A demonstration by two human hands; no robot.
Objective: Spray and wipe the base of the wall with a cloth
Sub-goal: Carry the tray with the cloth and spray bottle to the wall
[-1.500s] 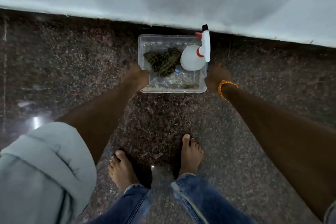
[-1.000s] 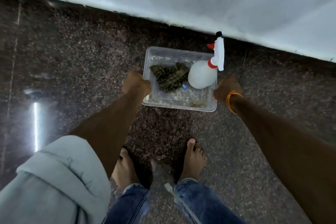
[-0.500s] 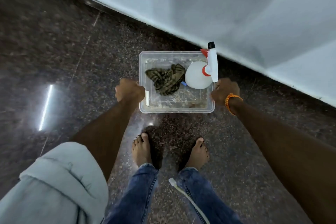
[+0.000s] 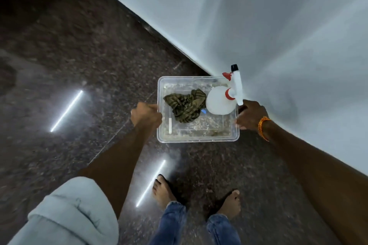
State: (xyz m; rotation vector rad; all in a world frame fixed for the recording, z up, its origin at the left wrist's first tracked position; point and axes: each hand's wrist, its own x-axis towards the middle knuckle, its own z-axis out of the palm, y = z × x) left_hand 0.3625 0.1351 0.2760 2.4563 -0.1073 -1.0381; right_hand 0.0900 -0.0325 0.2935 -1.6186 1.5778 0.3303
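Observation:
I hold a clear plastic tub (image 4: 196, 139) off the floor in front of me. My left hand (image 4: 146, 114) grips its left rim and my right hand (image 4: 250, 115), with an orange band at the wrist, grips its right rim. Inside lie a crumpled olive-green cloth (image 4: 186, 105) and a white spray bottle (image 4: 220, 101) with a red collar and white trigger head, leaning at the tub's right side. The pale wall (image 4: 258, 26) runs diagonally from upper left to lower right, and its base (image 4: 175, 45) meets the floor just beyond the tub.
Dark speckled polished stone floor (image 4: 89, 65) spreads to the left, with bright light reflections on it. My bare feet (image 4: 163, 191) and blue jeans are below the tub. A rolled grey sleeve (image 4: 69, 215) fills the lower left.
The tub has been lifted from the floor by the wall and carried along it. My view has turned, so the wall base now runs diagonally, and my feet have stepped.

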